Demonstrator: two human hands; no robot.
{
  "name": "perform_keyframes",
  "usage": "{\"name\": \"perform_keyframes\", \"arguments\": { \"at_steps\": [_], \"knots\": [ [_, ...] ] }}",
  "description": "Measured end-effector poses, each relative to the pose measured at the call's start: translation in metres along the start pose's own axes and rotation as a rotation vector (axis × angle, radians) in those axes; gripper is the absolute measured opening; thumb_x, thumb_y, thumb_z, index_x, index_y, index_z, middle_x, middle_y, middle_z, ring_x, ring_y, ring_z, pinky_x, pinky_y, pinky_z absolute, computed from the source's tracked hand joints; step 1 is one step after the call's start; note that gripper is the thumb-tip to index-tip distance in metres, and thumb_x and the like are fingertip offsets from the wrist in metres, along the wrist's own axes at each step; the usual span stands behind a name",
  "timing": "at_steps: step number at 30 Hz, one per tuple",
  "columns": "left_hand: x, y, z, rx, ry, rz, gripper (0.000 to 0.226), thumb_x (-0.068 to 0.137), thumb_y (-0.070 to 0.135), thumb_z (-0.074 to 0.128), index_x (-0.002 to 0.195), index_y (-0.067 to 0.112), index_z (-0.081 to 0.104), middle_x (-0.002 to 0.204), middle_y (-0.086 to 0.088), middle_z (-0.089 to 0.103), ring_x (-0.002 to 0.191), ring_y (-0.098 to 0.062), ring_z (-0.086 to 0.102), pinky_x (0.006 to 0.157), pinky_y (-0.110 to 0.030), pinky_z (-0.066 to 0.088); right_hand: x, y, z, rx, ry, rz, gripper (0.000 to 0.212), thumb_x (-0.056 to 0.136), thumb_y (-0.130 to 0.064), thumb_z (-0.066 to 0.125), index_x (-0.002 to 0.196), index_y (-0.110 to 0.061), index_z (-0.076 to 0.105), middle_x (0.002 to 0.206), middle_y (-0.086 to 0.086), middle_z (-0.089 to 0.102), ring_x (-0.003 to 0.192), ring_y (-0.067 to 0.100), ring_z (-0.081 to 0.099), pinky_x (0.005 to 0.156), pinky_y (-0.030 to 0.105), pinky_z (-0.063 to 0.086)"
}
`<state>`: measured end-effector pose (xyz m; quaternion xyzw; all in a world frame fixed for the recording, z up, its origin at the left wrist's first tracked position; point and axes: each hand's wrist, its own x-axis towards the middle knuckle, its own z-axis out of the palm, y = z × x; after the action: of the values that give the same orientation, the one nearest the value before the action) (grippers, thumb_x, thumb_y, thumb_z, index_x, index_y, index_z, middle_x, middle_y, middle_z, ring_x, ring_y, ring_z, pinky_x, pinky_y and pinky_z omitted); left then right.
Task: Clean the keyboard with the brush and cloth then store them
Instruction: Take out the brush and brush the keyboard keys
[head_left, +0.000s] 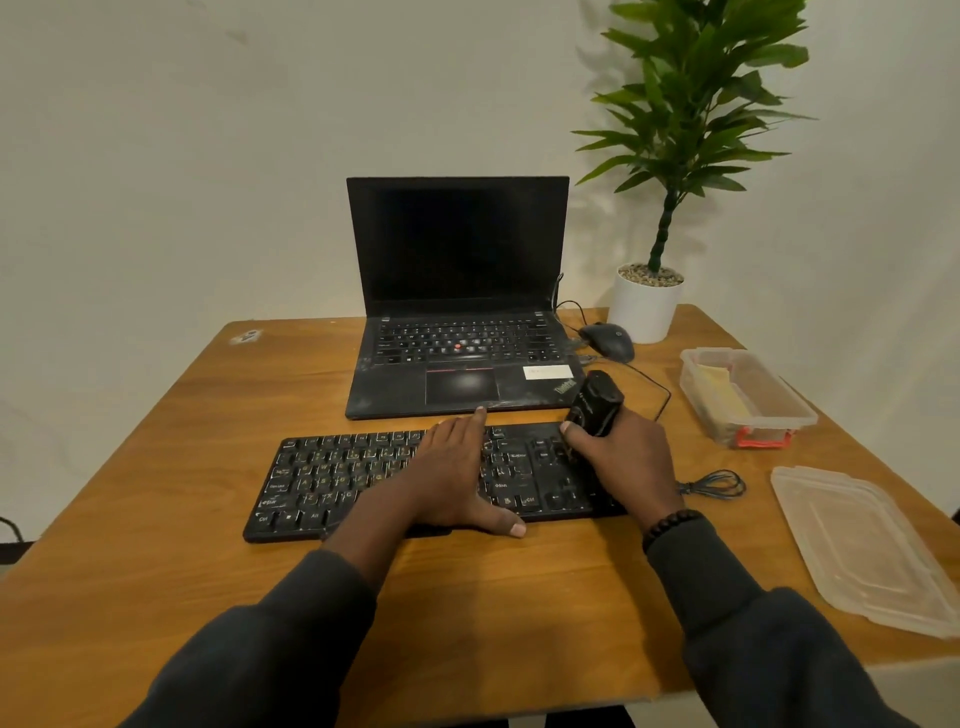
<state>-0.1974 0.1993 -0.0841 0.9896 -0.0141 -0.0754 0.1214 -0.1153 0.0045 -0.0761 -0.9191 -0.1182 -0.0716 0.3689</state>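
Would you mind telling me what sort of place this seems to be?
Probably a home or office desk: an open laptop, a wired mouse and a separate keyboard sit on a wooden table, with a potted plant against a plain wall.

Brush bristles hidden behind right hand; left hand covers keyboard centre keys; lid beside keyboard cut off.

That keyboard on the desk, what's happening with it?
A person is cleaning the black keyboard. Their left hand lies flat on the keys, steadying it, while the right hand grips a black brush at the keyboard's right end. A yellow cloth sits in an open plastic container to the right, with its lid lying on the table nearer the person.
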Motion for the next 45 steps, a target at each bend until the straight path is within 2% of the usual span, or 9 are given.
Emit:
{"name": "perform_keyframes", "arguments": {
  "at_steps": [4, 13, 17, 22, 27, 31, 35, 41, 45],
  "knots": [
    [0.004, 0.004, -0.008, 0.068, -0.026, -0.003, 0.145, 0.06, 0.083, 0.067, 0.154, 0.009, -0.014, 0.164, -0.012, 0.002, 0.15, -0.033, 0.004, 0.122, -0.046, 0.006, -0.007, -0.009, 0.001, 0.003, -0.104, -0.034, 0.028, 0.082, -0.046, 0.069, 0.094, -0.021, 0.065, 0.08, -0.008, 0.062, 0.078, 0.011, 0.06, 0.067, 0.026, 0.05],
    [0.005, 0.003, -0.008, 0.167, -0.058, -0.003, 0.143, 0.061, 0.088, 0.059, 0.154, 0.007, -0.013, 0.165, -0.012, -0.002, 0.15, -0.033, 0.002, 0.122, -0.046, 0.003, -0.035, 0.001, -0.009, -0.091, -0.018, -0.044, 0.026, 0.085, -0.046, 0.066, 0.093, -0.021, 0.065, 0.074, -0.01, 0.058, 0.072, 0.01, 0.057, 0.062, 0.026, 0.047],
    [0.005, 0.001, -0.006, 0.188, -0.061, -0.003, 0.141, 0.061, 0.091, 0.055, 0.155, 0.009, -0.012, 0.165, -0.01, -0.003, 0.15, -0.034, 0.001, 0.122, -0.048, 0.003, -0.062, 0.012, -0.022, 0.058, -0.054, -0.005, 0.02, 0.083, -0.044, 0.07, 0.087, -0.026, 0.064, 0.075, -0.015, 0.06, 0.071, -0.001, 0.056, 0.06, 0.017, 0.043],
    [0.005, -0.001, -0.006, 0.179, -0.073, 0.003, 0.142, 0.06, 0.092, 0.054, 0.155, 0.009, -0.012, 0.165, -0.01, -0.003, 0.15, -0.035, 0.002, 0.122, -0.049, 0.005, -0.083, 0.016, -0.021, 0.17, 0.141, 0.15, 0.024, 0.083, -0.045, 0.069, 0.091, -0.023, 0.065, 0.085, -0.005, 0.067, 0.076, 0.008, 0.06, 0.064, 0.028, 0.051],
    [0.004, 0.002, -0.011, 0.125, -0.078, -0.011, 0.142, 0.061, 0.087, 0.06, 0.154, 0.01, -0.015, 0.165, -0.012, -0.004, 0.15, -0.035, 0.0, 0.122, -0.05, 0.004, -0.104, 0.0, -0.001, 0.313, 0.069, 0.113, 0.021, 0.081, -0.044, 0.072, 0.075, -0.026, 0.064, 0.07, -0.011, 0.065, 0.065, -0.001, 0.059, 0.055, 0.018, 0.045],
    [-0.018, -0.005, -0.004, -0.02, 0.08, -0.018, 0.145, 0.054, 0.097, 0.049, 0.154, 0.017, -0.018, 0.164, -0.008, -0.016, 0.15, -0.03, -0.013, 0.114, -0.045, -0.01, -0.103, 0.008, -0.009, 0.455, 0.157, 0.235, 0.018, 0.082, -0.043, 0.071, 0.074, -0.029, 0.061, 0.073, -0.013, 0.063, 0.073, 0.001, 0.058, 0.058, 0.02, 0.041],
    [-0.056, -0.031, 0.011, -0.118, 0.291, -0.165, 0.152, 0.038, 0.108, 0.026, 0.156, 0.019, -0.007, 0.165, -0.004, -0.006, 0.151, -0.026, -0.006, 0.117, -0.049, -0.004, -0.108, 0.006, -0.004, 0.464, 0.139, 0.223, 0.017, 0.081, -0.043, 0.072, 0.077, -0.028, 0.064, 0.075, -0.011, 0.065, 0.071, 0.0, 0.058, 0.057, 0.019, 0.041],
    [-0.106, -0.07, 0.024, -0.175, 0.48, -0.408, 0.15, 0.035, 0.103, 0.045, 0.156, 0.023, 0.007, 0.165, -0.003, -0.004, 0.15, -0.028, -0.007, 0.118, -0.054, 0.002, -0.114, -0.004, 0.006, 0.487, 0.103, 0.179, 0.019, 0.082, -0.043, 0.072, 0.084, -0.025, 0.069, 0.077, -0.011, 0.067, 0.072, -0.001, 0.061, 0.057, 0.017, 0.043],
    [-0.125, -0.093, 0.017, -0.236, 0.476, -0.565, 0.152, 0.039, 0.09, 0.065, 0.156, 0.02, -0.002, 0.164, -0.009, -0.013, 0.149, -0.032, -0.013, 0.117, -0.058, 0.0, -0.114, -0.006, 0.008, 0.493, 0.118, 0.189, 0.02, 0.081, -0.044, 0.072, 0.083, -0.024, 0.069, 0.077, -0.01, 0.067, 0.072, 0.0, 0.061, 0.058, 0.019, 0.044]
  ]
}}
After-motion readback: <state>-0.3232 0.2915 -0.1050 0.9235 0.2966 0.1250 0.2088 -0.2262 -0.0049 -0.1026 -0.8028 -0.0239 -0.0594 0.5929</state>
